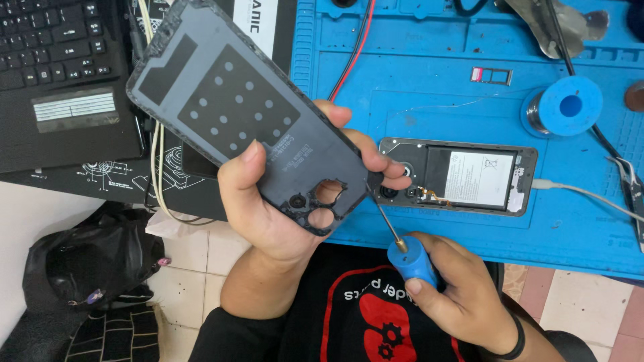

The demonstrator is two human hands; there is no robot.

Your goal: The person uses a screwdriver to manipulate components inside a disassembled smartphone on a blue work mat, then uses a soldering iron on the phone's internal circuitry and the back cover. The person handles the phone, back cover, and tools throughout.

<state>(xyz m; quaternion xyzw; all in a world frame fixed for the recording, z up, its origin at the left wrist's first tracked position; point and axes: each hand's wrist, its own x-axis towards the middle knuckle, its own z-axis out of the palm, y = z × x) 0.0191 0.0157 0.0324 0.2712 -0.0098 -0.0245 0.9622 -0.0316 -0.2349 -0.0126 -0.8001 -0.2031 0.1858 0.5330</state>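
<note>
My left hand [282, 201] grips a dark grey phone back cover [228, 107] by its camera-hole end, inner side facing me, tilted up to the left. My right hand [456, 295] holds a screwdriver with a blue handle [412, 258]. Its thin metal shaft [384, 220] points up-left, and its tip reaches the cover's lower edge beside my left fingers. An opened phone [459, 177] lies flat on the blue work mat [469, 74], its white-labelled battery and inner parts showing. A white cable [590, 194] is plugged into its right end.
A black laptop [60, 74] sits at upper left over a dark printed sheet. On the mat are a blue solder spool [567, 107], a small card tray [491, 76], red and black wires [352, 53] and a metal tool at top right. A black bag [94, 261] lies on the tiled floor.
</note>
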